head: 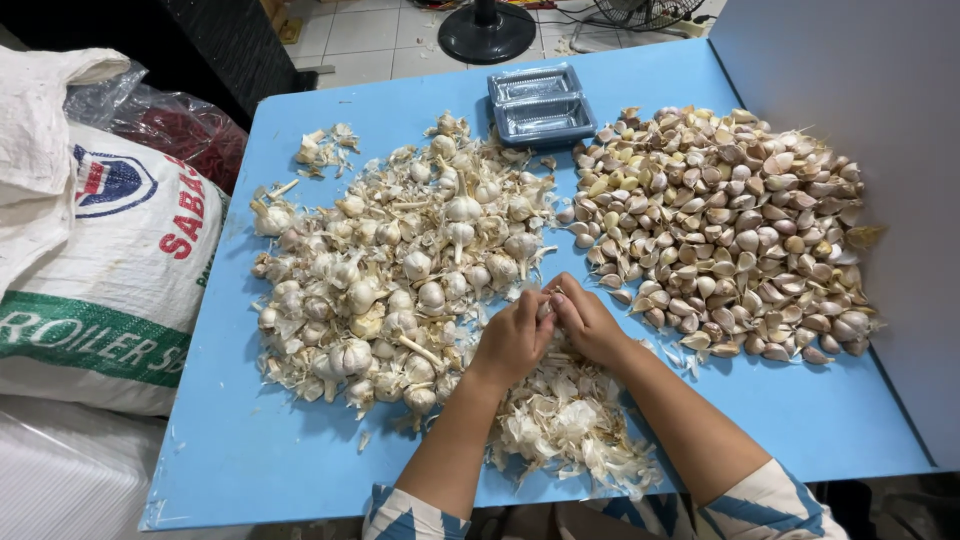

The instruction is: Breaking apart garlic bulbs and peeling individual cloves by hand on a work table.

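Right at the near middle of the blue table (260,450), the left hand (512,340) and the right hand (590,325) met fingertip to fingertip, both curled closed around one small garlic piece (546,305) pinched between them. Only a sliver of it showed, so its long axis could not be told — nor whether it was a whole bulb or a part of one. It sat directly between the two hands, neither one nearer than the other, just above the table.

Below the hands and touching the wrists lay a heap of papery skins (570,425). To the left, close beside the left hand, spread the pile of whole garlic bulbs (400,270); its nearest bulbs lay just beside the left knuckles. To the right, near the right hand but a little apart, lay the pile of separated cloves (730,230), running up against the grey wall (860,120). At the far edge, between the two piles, stood a stack of clear plastic trays (540,105). A printed sack (100,270) leaned beside the table on the left, and a fan base (487,30) stood on the tiled floor beyond. Nothing lay between the hands and either pile.
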